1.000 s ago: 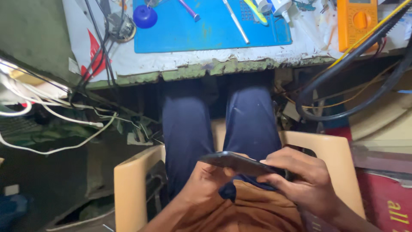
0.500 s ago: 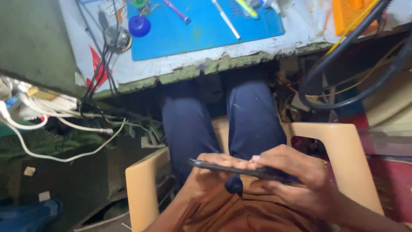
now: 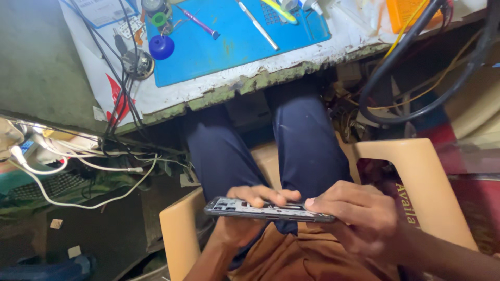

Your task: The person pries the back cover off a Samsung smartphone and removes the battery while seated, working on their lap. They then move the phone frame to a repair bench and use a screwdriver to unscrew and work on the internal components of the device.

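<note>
A dark, flat phone [image 3: 260,209] lies level over my lap, seen nearly edge-on. My left hand [image 3: 245,218] cradles it from below, with the fingers curling over its far edge. My right hand [image 3: 359,216] grips the phone's right end, thumb and fingertips pressed on its top face. I sit on a tan plastic chair [image 3: 416,177], and my legs in dark blue trousers [image 3: 307,145] reach under the table.
A blue work mat [image 3: 234,36] on a worn white table holds a blue cap [image 3: 161,47], a purple tool [image 3: 200,23] and a metal tool [image 3: 258,23]. Black cables [image 3: 122,93] hang off the table's left. White cords [image 3: 78,166] trail at left. A thick black hose [image 3: 416,78] loops at right.
The view has swung and tilted, so the table now slants across the top. Both hands keep hold of the phone, which has shifted slightly left and now lies flatter.
</note>
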Demonstrator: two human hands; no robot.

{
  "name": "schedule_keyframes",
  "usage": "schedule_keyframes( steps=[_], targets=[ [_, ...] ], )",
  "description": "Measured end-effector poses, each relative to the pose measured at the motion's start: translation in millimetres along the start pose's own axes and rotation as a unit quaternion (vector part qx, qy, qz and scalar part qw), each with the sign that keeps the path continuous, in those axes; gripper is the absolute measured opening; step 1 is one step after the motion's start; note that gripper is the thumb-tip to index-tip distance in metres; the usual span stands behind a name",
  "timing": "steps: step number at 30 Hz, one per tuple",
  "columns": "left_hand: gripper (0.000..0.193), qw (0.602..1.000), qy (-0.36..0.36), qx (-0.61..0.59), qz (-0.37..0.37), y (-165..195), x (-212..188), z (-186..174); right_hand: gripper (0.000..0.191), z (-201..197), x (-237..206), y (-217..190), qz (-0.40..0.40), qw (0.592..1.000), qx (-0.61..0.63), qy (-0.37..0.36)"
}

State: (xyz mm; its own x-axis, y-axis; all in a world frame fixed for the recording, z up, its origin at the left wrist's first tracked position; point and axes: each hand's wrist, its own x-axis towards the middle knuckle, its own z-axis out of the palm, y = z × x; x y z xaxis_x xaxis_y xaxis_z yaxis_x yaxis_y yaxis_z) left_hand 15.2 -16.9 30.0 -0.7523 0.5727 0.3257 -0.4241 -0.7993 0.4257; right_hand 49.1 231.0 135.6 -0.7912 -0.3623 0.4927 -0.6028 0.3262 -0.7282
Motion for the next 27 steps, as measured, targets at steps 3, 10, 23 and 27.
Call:
schedule_keyframes(
  steps=[3,10,23,27],
  targets=[
    [0.03,0.976,0.215,0.014,0.014,29,12,9,0.033,-6,5,-1,-0.023,0.999,-0.047,0.002],
    [0.047,0.499,-0.064,0.852,0.141,69,25,98,0.039,-12,16,-5,-0.116,0.97,-0.198,-0.078],
    [0.029,0.728,0.041,0.678,0.093,35,19,104,0.039,-19,3,-13,0.012,0.999,0.018,-0.035],
    [0.029,0.78,0.057,0.617,0.087,30,13,99,0.033,-18,-6,-12,0.023,0.997,0.071,-0.022]
  ],
)
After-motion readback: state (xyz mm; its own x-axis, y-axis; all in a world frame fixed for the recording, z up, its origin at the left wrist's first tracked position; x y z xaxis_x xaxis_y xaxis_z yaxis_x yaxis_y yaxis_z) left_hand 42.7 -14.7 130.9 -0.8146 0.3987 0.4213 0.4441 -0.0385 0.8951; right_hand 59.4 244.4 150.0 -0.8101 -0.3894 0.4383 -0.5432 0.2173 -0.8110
